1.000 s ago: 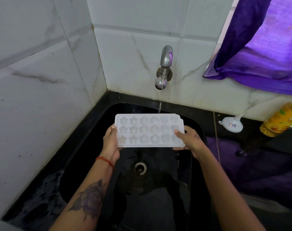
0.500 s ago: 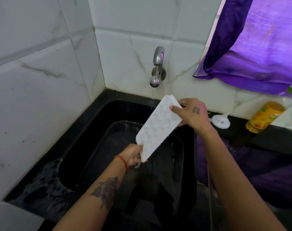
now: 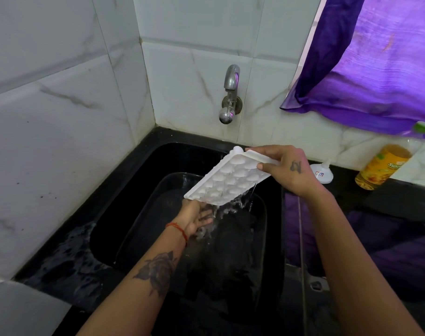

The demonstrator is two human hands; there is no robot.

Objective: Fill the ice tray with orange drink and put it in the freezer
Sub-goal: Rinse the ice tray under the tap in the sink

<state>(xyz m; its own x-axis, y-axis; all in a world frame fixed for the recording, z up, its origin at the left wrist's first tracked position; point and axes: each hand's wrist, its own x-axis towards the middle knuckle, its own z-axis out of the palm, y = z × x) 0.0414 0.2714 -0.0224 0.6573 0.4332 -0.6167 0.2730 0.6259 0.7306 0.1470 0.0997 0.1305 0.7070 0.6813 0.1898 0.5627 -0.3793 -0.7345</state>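
White marble-veined wall tiles (image 3: 61,98) are joined at a corner above a black sink (image 3: 143,170). A chrome tap (image 3: 230,93) is mounted on the back wall, and a purple curtain (image 3: 376,69) is lit from behind.

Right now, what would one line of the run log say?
stage: rinsing | right hand: holds ice tray tilted, underside up | left hand: open beneath | water draining into sink | bottle: untouched

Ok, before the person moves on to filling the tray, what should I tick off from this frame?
1. Ice tray held: ok, right hand grips its upper end.
2. Tray drained: not ok, tilted, underside up, water running off into the sink.
3. Left hand free: ok, open under the runoff.
4. Orange drink bottle ready: ok, on the counter; cap on.
5. Funnel at hand: ok, beside the bottle.
6. Tap off: cannot tell.
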